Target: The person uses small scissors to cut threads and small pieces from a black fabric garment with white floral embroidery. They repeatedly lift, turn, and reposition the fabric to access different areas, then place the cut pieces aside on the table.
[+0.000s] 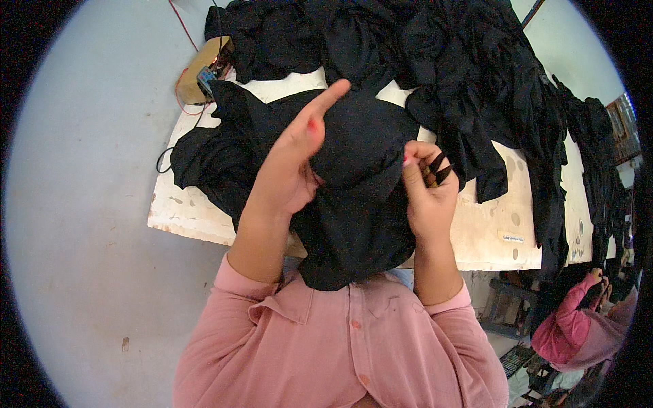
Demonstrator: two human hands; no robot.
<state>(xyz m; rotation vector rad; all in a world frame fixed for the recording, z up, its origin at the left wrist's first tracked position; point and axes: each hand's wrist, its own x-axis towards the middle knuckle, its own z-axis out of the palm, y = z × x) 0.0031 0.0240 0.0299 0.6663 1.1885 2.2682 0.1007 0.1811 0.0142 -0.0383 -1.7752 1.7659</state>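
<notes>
A black cloth garment [360, 153] hangs over the near edge of the table and down against my front. My left hand [291, 156] is at its left part, palm turned inward, with fingers stretched out and nothing seen in its grip. At the garment's right edge, my right hand [432, 197] pinches the cloth between thumb and forefinger. Tucked in the curled fingers of that hand is a small dark pointed tool, which looks like thread snips [441, 170]; its handle end is mostly hidden.
More black garments [442, 61] are heaped across the far side and right of the pale worn tabletop [493, 234]. A tan box-like object [201, 71] with cords sits at the far left corner. Another person in pink [578, 326] is at the lower right, near a dark stool [510, 306].
</notes>
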